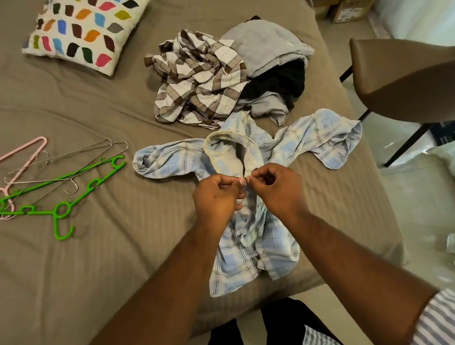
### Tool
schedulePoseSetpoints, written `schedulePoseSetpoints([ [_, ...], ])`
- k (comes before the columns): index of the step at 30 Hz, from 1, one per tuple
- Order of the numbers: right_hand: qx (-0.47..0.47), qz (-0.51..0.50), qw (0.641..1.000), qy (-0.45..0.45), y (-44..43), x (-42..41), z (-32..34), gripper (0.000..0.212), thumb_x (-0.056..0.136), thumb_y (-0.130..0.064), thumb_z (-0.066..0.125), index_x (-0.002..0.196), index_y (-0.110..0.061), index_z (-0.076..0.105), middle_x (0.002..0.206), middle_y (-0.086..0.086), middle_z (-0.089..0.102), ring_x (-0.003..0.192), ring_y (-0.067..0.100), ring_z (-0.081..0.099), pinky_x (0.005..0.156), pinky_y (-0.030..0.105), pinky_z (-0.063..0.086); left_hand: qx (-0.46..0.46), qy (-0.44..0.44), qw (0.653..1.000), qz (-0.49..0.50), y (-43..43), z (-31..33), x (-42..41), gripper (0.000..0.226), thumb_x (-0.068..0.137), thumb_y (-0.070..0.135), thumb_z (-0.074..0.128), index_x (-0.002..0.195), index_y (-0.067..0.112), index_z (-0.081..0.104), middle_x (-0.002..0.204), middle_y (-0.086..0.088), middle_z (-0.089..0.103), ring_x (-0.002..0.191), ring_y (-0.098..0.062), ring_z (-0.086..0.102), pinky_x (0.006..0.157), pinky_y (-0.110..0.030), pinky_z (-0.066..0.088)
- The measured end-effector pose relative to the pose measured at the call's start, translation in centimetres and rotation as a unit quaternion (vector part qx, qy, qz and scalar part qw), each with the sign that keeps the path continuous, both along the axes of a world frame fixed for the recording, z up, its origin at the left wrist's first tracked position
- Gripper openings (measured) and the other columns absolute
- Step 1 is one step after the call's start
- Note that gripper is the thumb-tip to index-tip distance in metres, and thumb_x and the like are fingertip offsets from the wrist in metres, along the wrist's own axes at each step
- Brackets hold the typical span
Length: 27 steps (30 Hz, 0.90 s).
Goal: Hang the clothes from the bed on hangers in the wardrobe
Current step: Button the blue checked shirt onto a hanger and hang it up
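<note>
A light blue checked cotton shirt (259, 243) is laid face up on the brown-sheeted bed (87, 265), just in front of the person. Its long axis runs from near to far: the hem lies at the bed's near edge, the collar (222, 143) points away, and the short sleeves are spread to left and right. The front opening just below the collar is pinched from either side by the left hand (217, 200) and the right hand (276, 187), fingers (231, 184) curled tightly, the two hands almost touching.

The step in hand is judged to be work on the top button; whether it is being fastened or undone cannot be told. A hanger is called for next: the green plastic hanger (62, 208) lies well apart to the left, tangled with a pink plastic hanger (0, 166) and thin wire hangers (72, 159), so one would need freeing before being slid into the shoulders. A heap of crumpled clothes (195, 80) waits beyond the collar.
</note>
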State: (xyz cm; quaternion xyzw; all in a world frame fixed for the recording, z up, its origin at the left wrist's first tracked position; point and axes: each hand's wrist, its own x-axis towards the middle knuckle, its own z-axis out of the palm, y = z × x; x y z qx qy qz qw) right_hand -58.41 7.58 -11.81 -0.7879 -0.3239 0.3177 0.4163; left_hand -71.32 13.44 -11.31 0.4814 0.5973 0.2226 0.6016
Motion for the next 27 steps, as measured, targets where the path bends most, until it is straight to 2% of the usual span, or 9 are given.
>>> schedulePoseSetpoints([
  [2, -0.006, 0.026, 0.999, 0.033, 0.1, -0.1, 0.2, 0.003, 0.088, -0.019, 0.077, 0.089, -0.015, 0.077, 0.077, -0.006, 0.074, 0.071, 0.004, 0.068, 0.064, 0.013, 0.051, -0.015, -0.006, 1.0, 0.006, 0.2, 0.0, -0.1, 0.012, 0.092, 0.015, 0.073, 0.096, 0.004, 0.074, 0.082, -0.011, 0.076, 0.075, -0.014, 0.076, 0.055, -0.026, 0.059],
  [6, 0.02, 0.021, 0.978, 0.207, 0.1, -0.3, 0.4, 0.011, 0.093, -0.008, 0.07, 0.087, -0.015, 0.076, 0.074, 0.002, 0.075, 0.068, 0.014, 0.067, 0.065, 0.028, 0.056, -0.02, -0.01, 1.0, 0.006, 0.5, 0.0, -0.2, 0.01, 0.094, 0.013, 0.07, 0.097, 0.004, 0.074, 0.082, -0.013, 0.076, 0.076, -0.016, 0.076, 0.059, -0.03, 0.061],
  [9, 0.029, 0.0, 0.969, 0.246, 0.1, -0.3, 0.4, 0.012, 0.094, -0.007, 0.069, 0.087, -0.015, 0.075, 0.075, 0.004, 0.075, 0.07, 0.017, 0.067, 0.066, 0.028, 0.056, -0.017, -0.007, 1.0, -0.007, 0.6, 0.1, -0.2, 0.01, 0.093, 0.011, 0.071, 0.098, 0.002, 0.075, 0.081, -0.012, 0.076, 0.075, -0.016, 0.076, 0.061, -0.031, 0.062],
  [13, 0.033, -0.009, 0.971, 0.235, -0.1, -0.3, -0.1, 0.006, 0.093, -0.007, 0.07, 0.094, -0.009, 0.076, 0.079, 0.01, 0.075, 0.069, 0.019, 0.066, 0.066, 0.029, 0.056, -0.02, 0.002, 1.0, -0.015, 0.6, 0.0, -0.1, 0.012, 0.093, 0.011, 0.071, 0.098, 0.0, 0.075, 0.081, -0.013, 0.076, 0.075, -0.017, 0.076, 0.063, -0.031, 0.063],
  [16, 0.028, 0.008, 0.979, 0.202, -0.1, -0.2, -0.3, 0.008, 0.093, -0.007, 0.071, 0.098, -0.006, 0.076, 0.079, 0.009, 0.076, 0.066, 0.014, 0.068, 0.065, 0.026, 0.055, -0.029, 0.0, 1.0, -0.002, 0.5, -0.2, 0.0, 0.013, 0.093, 0.01, 0.071, 0.097, -0.001, 0.074, 0.081, -0.014, 0.076, 0.074, -0.019, 0.076, 0.062, -0.031, 0.062],
  [19, 0.027, 0.021, 0.982, 0.186, 0.0, -0.1, -0.3, 0.007, 0.092, -0.008, 0.072, 0.095, -0.011, 0.077, 0.076, 0.004, 0.076, 0.064, 0.011, 0.067, 0.065, 0.024, 0.056, -0.041, -0.005, 0.999, 0.007, 0.5, -0.5, 0.0, 0.014, 0.094, 0.01, 0.07, 0.097, -0.003, 0.074, 0.08, -0.015, 0.076, 0.072, -0.02, 0.076, 0.06, -0.029, 0.061],
  [27, 0.011, 0.021, 0.991, 0.131, 0.1, -0.1, -1.2, 0.011, 0.091, -0.012, 0.074, 0.1, -0.007, 0.078, 0.08, 0.006, 0.077, 0.068, 0.013, 0.07, 0.069, 0.03, 0.059, -0.046, -0.018, 0.999, 0.013, 0.3, -0.9, 0.1, 0.017, 0.094, 0.013, 0.07, 0.099, -0.003, 0.074, 0.08, -0.016, 0.076, 0.074, -0.024, 0.076, 0.067, -0.033, 0.063],
])
